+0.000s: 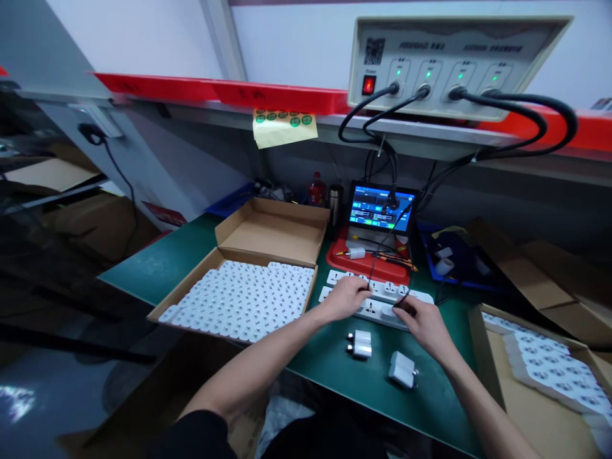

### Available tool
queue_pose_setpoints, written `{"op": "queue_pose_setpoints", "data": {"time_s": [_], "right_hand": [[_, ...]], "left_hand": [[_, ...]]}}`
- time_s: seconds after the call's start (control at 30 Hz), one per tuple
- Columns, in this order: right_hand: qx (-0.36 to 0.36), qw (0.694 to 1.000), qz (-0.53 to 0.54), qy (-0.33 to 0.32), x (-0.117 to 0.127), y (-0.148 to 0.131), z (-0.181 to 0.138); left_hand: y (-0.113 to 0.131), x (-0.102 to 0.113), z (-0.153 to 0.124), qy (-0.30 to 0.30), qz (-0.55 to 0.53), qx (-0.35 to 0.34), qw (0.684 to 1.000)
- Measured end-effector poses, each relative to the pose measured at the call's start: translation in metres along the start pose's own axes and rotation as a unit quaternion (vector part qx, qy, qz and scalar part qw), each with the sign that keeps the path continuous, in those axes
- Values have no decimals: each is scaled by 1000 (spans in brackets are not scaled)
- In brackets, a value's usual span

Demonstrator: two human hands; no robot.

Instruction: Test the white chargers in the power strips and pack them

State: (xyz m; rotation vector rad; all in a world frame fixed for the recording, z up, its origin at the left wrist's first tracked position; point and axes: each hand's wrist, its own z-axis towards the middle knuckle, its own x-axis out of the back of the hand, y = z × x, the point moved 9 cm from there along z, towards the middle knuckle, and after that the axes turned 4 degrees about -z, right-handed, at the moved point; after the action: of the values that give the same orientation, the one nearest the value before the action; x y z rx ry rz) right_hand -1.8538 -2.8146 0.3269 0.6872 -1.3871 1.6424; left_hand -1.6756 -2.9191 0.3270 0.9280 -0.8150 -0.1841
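My left hand (pixel 345 298) is closed in a pinch on a thin dark cable (pixel 371 268) above the white power strips. Opposite it, my right hand (pixel 425 324) pinches another dark cable (pixel 406 297) over the strips' right part. The rear power strip (pixel 335 276) and the front power strip (pixel 370 308) lie side by side on the green table; my fingers cover parts of both. Closer to me lie white charger adapters (pixel 362 344) with metal prongs pointing left. More white adapters (pixel 402 368) rest to their right, prongs pointing right.
A cardboard box (pixel 194 277) on the left holds rows of white adapters; a partly filled box (pixel 495 376) stands right. Behind the strips are a red tray (pixel 335 254) and lit screen (pixel 381 207). A powered test unit (pixel 444 70) with black cables sits on the shelf.
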Motion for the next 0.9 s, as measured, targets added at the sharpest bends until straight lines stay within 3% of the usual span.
{"op": "queue_pose_setpoints", "data": {"time_s": [0.1,0.2,0.37,0.73,0.9], "right_hand": [[35,999,24,-31,-24,-32,16],[56,997,23,-47,-45,-54,32],[49,997,-10,-58,-65,-56,47],[84,992,-88,-39,-78,-58,43],[95,990,-94,-41,-69,-59,39]], "left_hand": [[-31,32,-14,15,5,44,999],[-48,46,-24,10,4,62,998],[-53,48,-27,3,14,65,998],[-51,45,-27,-6,75,59,995],[-50,40,-27,-16,89,56,994]]}}
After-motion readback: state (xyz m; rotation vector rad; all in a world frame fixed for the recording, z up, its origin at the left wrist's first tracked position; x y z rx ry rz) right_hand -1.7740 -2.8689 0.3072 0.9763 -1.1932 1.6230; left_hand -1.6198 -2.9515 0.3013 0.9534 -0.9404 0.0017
